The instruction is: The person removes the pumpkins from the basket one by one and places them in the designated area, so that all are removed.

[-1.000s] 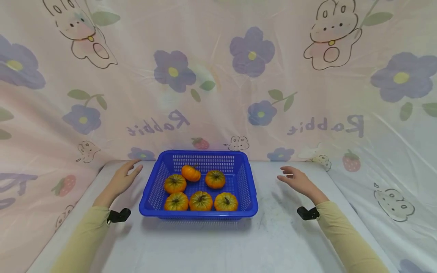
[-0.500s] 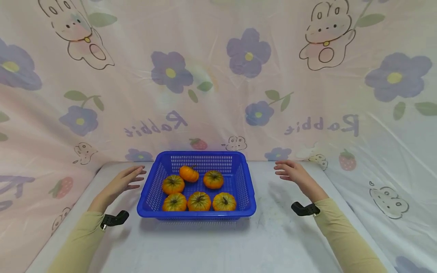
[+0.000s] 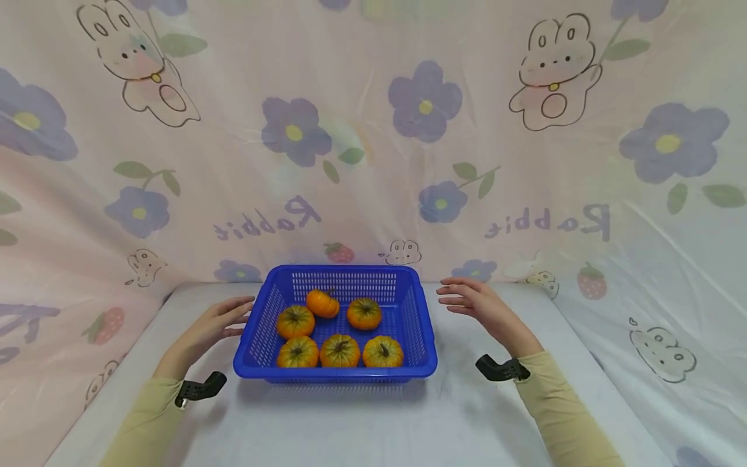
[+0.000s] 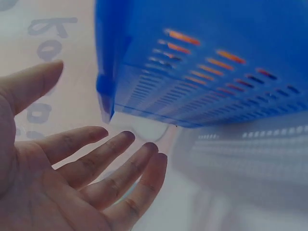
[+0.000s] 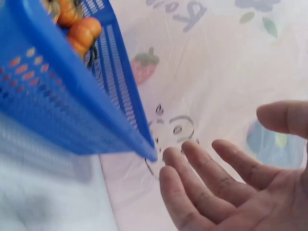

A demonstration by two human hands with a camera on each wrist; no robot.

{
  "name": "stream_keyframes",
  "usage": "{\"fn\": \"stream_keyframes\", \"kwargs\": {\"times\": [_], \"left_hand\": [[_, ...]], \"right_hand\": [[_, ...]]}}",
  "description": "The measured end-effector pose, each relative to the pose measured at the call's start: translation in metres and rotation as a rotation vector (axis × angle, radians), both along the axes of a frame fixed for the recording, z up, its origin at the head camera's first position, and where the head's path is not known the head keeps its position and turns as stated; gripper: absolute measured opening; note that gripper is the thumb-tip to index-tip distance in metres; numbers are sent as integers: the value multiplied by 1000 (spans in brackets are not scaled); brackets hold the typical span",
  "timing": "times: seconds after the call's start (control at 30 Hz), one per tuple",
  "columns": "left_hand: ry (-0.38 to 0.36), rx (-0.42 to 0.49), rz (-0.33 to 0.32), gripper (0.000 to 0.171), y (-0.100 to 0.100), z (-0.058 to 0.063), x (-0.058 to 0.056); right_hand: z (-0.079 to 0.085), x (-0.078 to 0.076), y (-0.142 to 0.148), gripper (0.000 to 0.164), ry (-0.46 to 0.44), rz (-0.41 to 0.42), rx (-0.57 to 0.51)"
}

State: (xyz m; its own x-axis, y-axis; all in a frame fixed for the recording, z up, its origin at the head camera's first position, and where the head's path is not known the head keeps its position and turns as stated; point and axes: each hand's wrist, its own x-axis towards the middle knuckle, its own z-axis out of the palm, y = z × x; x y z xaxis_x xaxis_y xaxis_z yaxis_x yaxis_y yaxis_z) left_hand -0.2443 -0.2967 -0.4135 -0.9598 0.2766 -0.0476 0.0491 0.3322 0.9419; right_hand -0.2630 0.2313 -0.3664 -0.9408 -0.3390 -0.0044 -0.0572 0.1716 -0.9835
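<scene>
A blue basket (image 3: pixel 335 375) was set on the table (image 3: pixel 362 421), near its back edge, and six small pumpkins (image 3: pixel 340 350) were held in it (three along the front, three behind). The left hand (image 3: pixel 211 325) was kept loose beside the basket's left wall, fingers (image 4: pixel 103 156) spread and nothing gripped. The right hand (image 3: pixel 475 301) was likewise held slack, just off the right rim, without touching it.
</scene>
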Motion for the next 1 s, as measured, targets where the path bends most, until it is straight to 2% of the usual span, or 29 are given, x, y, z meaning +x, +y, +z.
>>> {"fn": "stream_keyframes", "kwargs": {"times": [0.33,0.73,1.0], "left_hand": [[-27,-22,10,63,3,-1,3],[18,-47,-19,67,1,-1,2],[27,-56,-34,68,2,3,3]], "right_hand": [[-1,4,-22,50,-17,106,-46],[-3,2,-44,51,-24,204,34],[0,-1,-59,47,-35,230,74]]}}
